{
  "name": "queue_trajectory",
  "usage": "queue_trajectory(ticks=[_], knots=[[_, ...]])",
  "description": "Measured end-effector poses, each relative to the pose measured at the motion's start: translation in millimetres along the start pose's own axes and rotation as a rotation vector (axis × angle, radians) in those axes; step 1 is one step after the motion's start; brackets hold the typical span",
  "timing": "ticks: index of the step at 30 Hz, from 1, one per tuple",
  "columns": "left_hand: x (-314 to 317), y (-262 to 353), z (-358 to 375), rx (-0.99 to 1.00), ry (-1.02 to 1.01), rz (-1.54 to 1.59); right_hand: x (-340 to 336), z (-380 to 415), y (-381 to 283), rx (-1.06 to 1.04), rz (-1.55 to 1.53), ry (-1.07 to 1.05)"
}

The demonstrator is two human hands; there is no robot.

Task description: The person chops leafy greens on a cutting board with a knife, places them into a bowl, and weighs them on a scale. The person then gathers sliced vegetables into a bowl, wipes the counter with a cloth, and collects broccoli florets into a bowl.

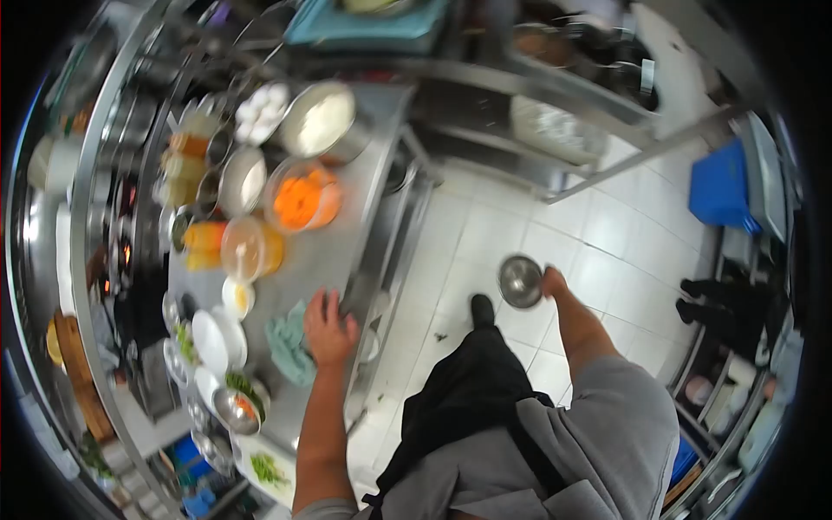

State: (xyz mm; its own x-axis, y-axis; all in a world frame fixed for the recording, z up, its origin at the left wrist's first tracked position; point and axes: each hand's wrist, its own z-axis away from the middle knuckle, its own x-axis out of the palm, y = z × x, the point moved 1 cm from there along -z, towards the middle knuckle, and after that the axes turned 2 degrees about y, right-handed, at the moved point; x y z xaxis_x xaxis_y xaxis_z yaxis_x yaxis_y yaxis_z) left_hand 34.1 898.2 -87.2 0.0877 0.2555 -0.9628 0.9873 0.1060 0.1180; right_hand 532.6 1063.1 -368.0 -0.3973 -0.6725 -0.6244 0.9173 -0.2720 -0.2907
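My right hand point(553, 282) is closed on the rim of a round metal bowl point(521, 281), held out over the tiled floor. The bowl's inside faces up and shows bare metal. At the edge of the steel table, my left hand point(331, 331) has its fingers spread, with nothing in them. A crumpled green cloth point(291, 345) lies on the table right beside that hand. A little farther off are a small white dish with something yellow point(239, 297) and several stacked white bowls point(217, 340).
On the steel table point(325, 256) stand a tub of orange pieces point(301, 201), a large pot with white contents point(325, 121) and a bowl of eggs point(262, 113). A shelving unit point(537, 147) stands ahead, a blue bin point(721, 184) at right. Another person's dark shoes point(691, 299) show at right.
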Motion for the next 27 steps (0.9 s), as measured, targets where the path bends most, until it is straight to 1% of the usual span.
queue_trajectory(ticks=[1, 2, 3, 4, 5, 6, 7, 9, 10, 11, 12, 13, 14, 16, 17, 18, 19, 20, 21, 22, 23, 24, 25, 26, 27], knots=[[4, -3, 3, 0.02, 0.011, -0.022, -7, 29, 48, 0.055, 0.084, 0.027], [8, -5, 7, 0.054, 0.017, -0.037, -6, 52, 99, 0.193, 0.038, 0.13], [5, -1, 7, 0.04, -0.012, -0.056, -10, 73, 151, 0.361, -0.082, 0.051], [8, -4, 9, 0.024, -0.045, -0.05, -20, 108, 187, 0.428, -0.172, 0.108], [7, -2, 10, 0.064, -0.024, -0.062, -34, 147, 215, 0.505, -0.248, 0.14], [3, 3, 8, 0.045, -0.07, -0.056, -45, 181, 239, 0.592, -0.402, 0.207], [4, 3, 8, 0.11, -0.061, -0.08, -42, 202, 276, 0.64, -0.473, 0.231], [1, 11, 6, 0.064, -0.133, -0.138, -33, 249, 323, 0.754, -0.736, 0.386], [1, 11, 4, 0.087, -0.135, -0.147, -16, 261, 348, 0.8, -0.871, 0.467], [4, 8, 4, 0.1, -0.136, -0.163, -3, 273, 360, 0.81, -1.079, 0.569], [11, 2, 6, 0.137, -0.059, -0.206, 8, 284, 368, 0.808, -1.283, 0.667], [21, 2, 8, 0.167, 0.016, -0.247, 15, 292, 375, 0.76, -1.473, 0.707], [36, 12, 9, 0.181, 0.031, -0.227, 18, 291, 381, 0.777, -1.612, 0.698], [70, 37, 5, -0.052, 0.281, -0.665, 11, 276, 371, 0.842, -1.773, 0.775], [86, 60, -9, -0.046, 0.289, -0.646, -3, 266, 363, 0.768, -1.898, 0.708], [92, 102, -31, 0.058, 0.049, -0.382, -21, 247, 357, 0.749, -1.971, 0.674], [96, 150, -52, 0.16, -0.189, -0.116, -46, 228, 348, 0.669, -2.038, 0.702], [114, 196, -75, 0.109, -0.361, -0.048, -75, 202, 347, 0.613, -2.052, 0.687], [149, 232, -99, 0.064, -0.534, 0.015, -111, 176, 346, 0.548, -2.099, 0.716], [240, 231, -116, 0.035, -0.663, 0.287, -158, 151, 347, 0.477, -2.146, 0.749], [293, 263, -143, 0.036, -0.892, 0.535, -209, 132, 352, 0.389, -2.128, 0.761], [309, 319, -167, 0.251, -0.812, 0.538, -268, 123, 349, 0.353, -2.076, 0.826], [297, 384, -192, 0.419, -0.727, 0.621, -323, 115, 359, 0.188, -2.05, 0.762], [305, 441, -214, 0.458, -0.726, 0.664, -394, 139, 338, 0.044, -2.034, 0.815], [291, 506, -235, 0.485, -0.751, 0.638, -447, 141, 347, -0.223, -1.996, 0.798]])
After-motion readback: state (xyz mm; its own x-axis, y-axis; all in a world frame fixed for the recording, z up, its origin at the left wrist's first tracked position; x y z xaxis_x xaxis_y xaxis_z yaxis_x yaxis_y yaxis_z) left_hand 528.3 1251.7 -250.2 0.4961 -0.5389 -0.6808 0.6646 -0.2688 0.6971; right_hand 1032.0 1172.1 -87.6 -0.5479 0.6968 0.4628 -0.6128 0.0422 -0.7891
